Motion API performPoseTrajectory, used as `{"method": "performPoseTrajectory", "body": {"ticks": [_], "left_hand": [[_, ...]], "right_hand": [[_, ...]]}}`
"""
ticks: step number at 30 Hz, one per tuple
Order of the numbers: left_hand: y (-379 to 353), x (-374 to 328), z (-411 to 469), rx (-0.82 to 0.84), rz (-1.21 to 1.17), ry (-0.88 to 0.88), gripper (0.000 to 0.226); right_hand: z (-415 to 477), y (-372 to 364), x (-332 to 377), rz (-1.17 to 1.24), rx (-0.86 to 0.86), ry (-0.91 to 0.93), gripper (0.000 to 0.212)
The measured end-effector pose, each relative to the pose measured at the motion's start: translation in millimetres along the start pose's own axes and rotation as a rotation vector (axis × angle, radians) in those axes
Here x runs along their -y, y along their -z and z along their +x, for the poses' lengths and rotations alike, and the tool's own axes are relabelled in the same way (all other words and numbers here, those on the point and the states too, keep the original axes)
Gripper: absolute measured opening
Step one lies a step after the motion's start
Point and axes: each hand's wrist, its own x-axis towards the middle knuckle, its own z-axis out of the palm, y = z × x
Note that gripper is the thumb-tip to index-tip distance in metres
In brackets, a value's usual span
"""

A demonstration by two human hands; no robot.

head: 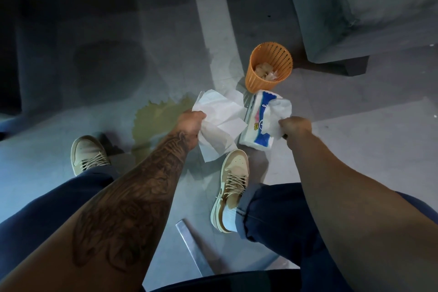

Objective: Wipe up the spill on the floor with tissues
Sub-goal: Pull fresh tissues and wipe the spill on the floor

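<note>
The spill (161, 116) is a yellowish puddle with a ragged edge on the grey floor (355, 140). Crumpled white tissues (220, 123) hang from the left hand (190, 123), partly over the puddle's edge. Another tissue (278, 114) sticks out of the blue-white pack (256, 136), pinched by the right hand (296, 125).
</note>
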Motion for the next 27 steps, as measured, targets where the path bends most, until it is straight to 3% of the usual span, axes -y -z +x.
{"method": "performPoseTrajectory", "body": {"ticks": [7,10,14,18,20,23,27], "left_hand": [[2.1,-8.2,-0.3,-0.016,0.011,-0.010,0.015],[4.6,-10.0,0.8,-0.017,0.002,0.002,0.017],[7.1,-12.3,1.6,-0.004,-0.023,0.002,0.029],[7.9,-11.0,5.1,-0.005,-0.046,0.008,0.032],[7.1,-12.8,2.5,0.015,-0.073,0.012,0.031],[5.4,-16.8,-9.5,0.008,-0.130,0.007,0.018],[14.1,-16.2,-2.9,0.092,-0.235,-0.006,0.052]], "right_hand": [[-22.6,10.0,31.8,0.054,-0.180,0.320,0.024],[-29.5,13.3,41.7,0.032,-0.214,0.304,0.030],[-31.3,14.3,45.7,0.220,-0.310,0.357,0.032],[-42.7,8.2,48.5,0.143,-0.322,0.430,0.031],[-63.2,-3.2,52.1,0.157,-0.227,0.634,0.028],[-92.6,-35.8,50.7,-0.048,0.013,0.936,0.026],[-120.6,-65.4,30.7,-0.307,0.252,1.132,0.033]]}}
